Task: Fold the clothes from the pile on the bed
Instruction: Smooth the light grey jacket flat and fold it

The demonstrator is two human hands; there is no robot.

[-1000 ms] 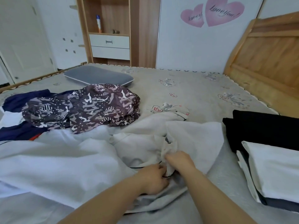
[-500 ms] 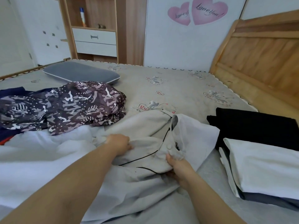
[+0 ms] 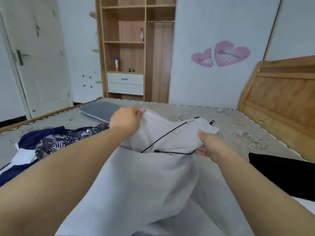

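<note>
Across the bed (image 3: 196,113), left hand (image 3: 126,119) and right hand (image 3: 210,147) each grip the grey garment (image 3: 153,176) mid-frame; its dangling drawstring (image 3: 163,135) could snag and spoil the fold.

Garment (image 3: 153,176): matt grey cloth, soft. Headboard (image 3: 279,92): smooth wood. Shelf (image 3: 122,42): wood laminate. Mattress (image 3: 238,126): quilted fabric.

I hold the pale grey garment (image 3: 153,176) with black drawstrings up off the bed (image 3: 196,113); patterned and navy clothes (image 3: 56,142) lie heaped left.
</note>
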